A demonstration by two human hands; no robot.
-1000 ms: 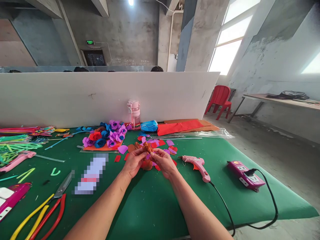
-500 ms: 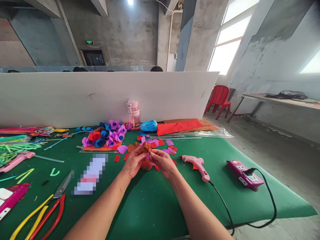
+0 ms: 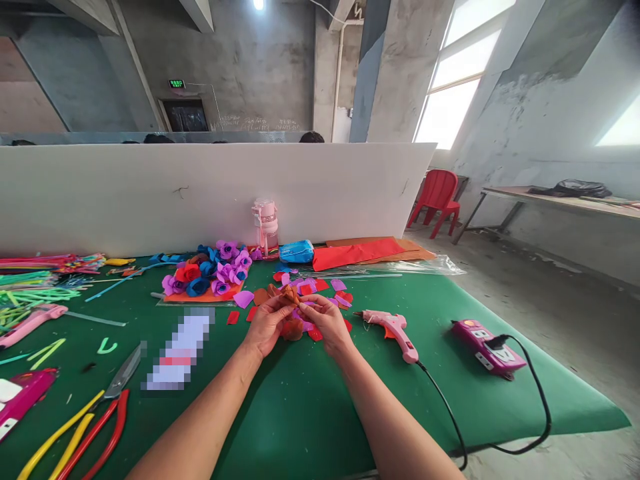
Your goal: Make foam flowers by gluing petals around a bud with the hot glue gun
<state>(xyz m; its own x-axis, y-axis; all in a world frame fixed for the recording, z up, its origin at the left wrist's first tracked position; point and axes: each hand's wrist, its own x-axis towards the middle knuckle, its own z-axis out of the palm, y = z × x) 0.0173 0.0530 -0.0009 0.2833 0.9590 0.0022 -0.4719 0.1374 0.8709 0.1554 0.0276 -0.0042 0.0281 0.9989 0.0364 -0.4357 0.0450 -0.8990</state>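
My left hand (image 3: 267, 322) pinches an orange-brown paper flower (image 3: 290, 295) from the left, above the middle of the green table. On the flower's right side, my right hand (image 3: 325, 321) holds it with thumb and fingers close together. Loose red, purple and orange petals (image 3: 243, 299) lie around and behind both hands. To the right rests a pink glue gun (image 3: 395, 328), its nozzle pointing left. Finished purple, blue and red flowers (image 3: 199, 287) are heaped behind and to the left of my hands.
Scissors (image 3: 123, 379) and a second pink glue gun (image 3: 35, 325) lie at left. A magenta power box (image 3: 487, 347) with a black cord sits at right. A pink bottle (image 3: 266, 225) stands before the white partition (image 3: 125, 193).
Both hands stay close together on the flower, with only a slight shift of the fingers. The whole view has moved very slightly.
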